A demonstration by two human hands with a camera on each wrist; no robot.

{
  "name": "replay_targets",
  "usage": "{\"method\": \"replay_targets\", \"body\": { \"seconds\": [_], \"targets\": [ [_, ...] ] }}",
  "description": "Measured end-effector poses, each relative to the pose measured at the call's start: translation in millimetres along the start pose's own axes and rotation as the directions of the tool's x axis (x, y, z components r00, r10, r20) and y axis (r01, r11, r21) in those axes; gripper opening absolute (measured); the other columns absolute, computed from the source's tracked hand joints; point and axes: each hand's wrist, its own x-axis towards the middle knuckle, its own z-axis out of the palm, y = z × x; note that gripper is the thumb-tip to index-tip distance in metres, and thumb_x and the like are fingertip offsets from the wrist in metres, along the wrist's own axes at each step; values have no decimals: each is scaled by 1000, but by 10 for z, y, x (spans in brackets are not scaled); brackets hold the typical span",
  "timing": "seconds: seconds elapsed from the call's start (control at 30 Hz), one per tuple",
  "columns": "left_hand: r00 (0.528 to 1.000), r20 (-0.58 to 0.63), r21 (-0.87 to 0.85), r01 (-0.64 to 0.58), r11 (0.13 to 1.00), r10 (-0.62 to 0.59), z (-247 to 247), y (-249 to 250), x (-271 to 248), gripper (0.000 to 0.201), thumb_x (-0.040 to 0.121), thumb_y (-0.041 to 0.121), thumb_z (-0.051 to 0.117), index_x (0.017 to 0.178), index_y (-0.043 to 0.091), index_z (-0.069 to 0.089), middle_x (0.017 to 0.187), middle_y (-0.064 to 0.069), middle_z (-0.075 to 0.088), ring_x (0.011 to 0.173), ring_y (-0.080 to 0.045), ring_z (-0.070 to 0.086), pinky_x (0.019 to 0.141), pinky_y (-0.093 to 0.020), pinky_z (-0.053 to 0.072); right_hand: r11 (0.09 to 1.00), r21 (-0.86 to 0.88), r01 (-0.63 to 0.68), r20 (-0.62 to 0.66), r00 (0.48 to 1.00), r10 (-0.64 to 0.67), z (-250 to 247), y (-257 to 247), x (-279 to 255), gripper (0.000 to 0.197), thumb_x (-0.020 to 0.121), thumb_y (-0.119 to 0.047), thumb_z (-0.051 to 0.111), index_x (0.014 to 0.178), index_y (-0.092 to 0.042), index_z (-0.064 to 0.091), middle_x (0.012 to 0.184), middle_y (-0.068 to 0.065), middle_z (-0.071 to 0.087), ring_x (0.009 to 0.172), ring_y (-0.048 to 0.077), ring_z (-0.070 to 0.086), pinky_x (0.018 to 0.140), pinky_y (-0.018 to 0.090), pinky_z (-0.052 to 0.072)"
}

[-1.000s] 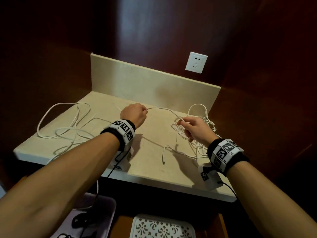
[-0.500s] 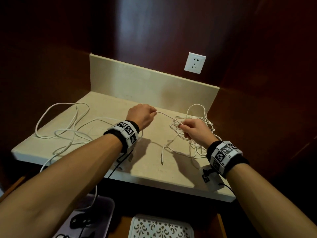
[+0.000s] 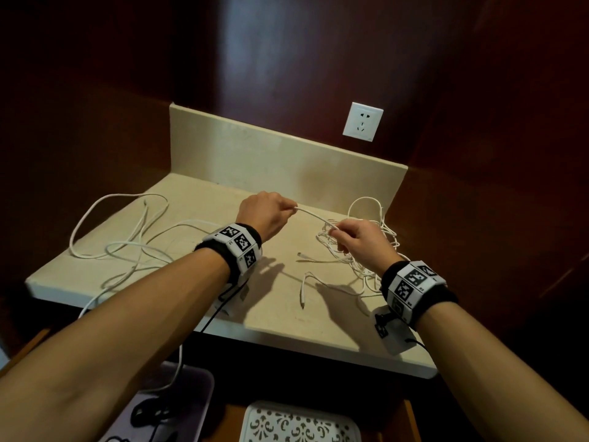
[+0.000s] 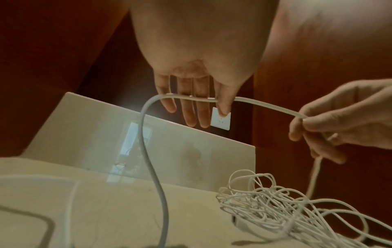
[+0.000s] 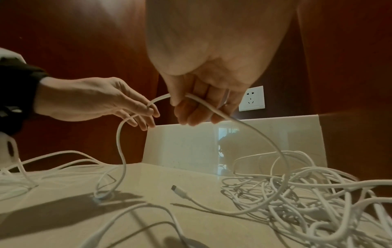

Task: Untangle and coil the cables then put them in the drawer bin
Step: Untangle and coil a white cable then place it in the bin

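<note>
A white cable (image 3: 310, 215) runs taut between my two hands above the beige counter (image 3: 267, 301). My left hand (image 3: 264, 215) pinches it between thumb and fingers (image 4: 220, 102). My right hand (image 3: 353, 239) grips the same cable (image 5: 199, 100) a short way to the right, just above a tangled heap of thin white cables (image 3: 363, 253) (image 4: 282, 206) (image 5: 307, 193). Looser loops of white cable (image 3: 121, 240) lie spread over the counter's left half, and one strand hangs over the front edge. A free plug end (image 3: 302, 301) (image 5: 177, 188) lies on the counter between my wrists.
A low beige backsplash (image 3: 287, 161) closes the counter's rear, with a white wall socket (image 3: 362, 121) above it on dark wood panelling. Below the front edge sit a white patterned bin (image 3: 299, 424) and a purple tray (image 3: 178, 406) holding dark items.
My left hand has moved right along the cable toward my right hand, shortening the stretch between them. Both hands have risen slightly; the right hand stays over the tangle.
</note>
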Motion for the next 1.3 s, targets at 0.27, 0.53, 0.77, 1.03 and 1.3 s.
{"method": "replay_targets", "body": {
  "seconds": [0.27,0.53,0.77,1.03,1.3],
  "targets": [
    [982,123,-23,-142,990,144,62,48,-37,30,95,40,53,123,37,65,112,6,71,104,-18,62,86,-29,44,984,-177,36,-14,999,-39,40,61,36,21,96,-32,59,98,-18,74,56,-18,47,68,14,49,71,35,45],
    [989,80,63,-128,990,123,85,-33,-55,31,99,46,45,120,37,66,116,2,70,106,-25,62,81,-32,46,950,-307,-65,-24,998,61,54,113,76,22,97,-37,53,97,-24,70,82,-4,67,83,21,62,78,39,51],
    [999,48,65,19,998,-23,145,-137,-92,30,100,35,44,116,30,69,115,-2,70,105,-29,62,81,-35,47,930,-310,-199,-29,979,199,-24,204,19,29,97,-31,53,78,-19,70,65,-7,67,71,17,63,71,35,53],
    [999,29,-61,39,997,-37,165,-29,-34,30,99,31,45,120,32,67,117,-3,69,107,-30,61,84,-35,47,930,209,-302,-54,946,320,39,14,55,27,97,-18,56,80,-3,72,65,13,69,52,18,56,49,28,45],
    [1000,21,-199,-1,980,5,113,-50,6,28,98,33,49,115,31,71,107,1,73,103,-23,64,82,-35,49,939,-133,-318,-126,945,303,114,32,215,43,99,-39,46,77,-13,71,74,6,70,69,27,66,71,41,57]
  ]
}}
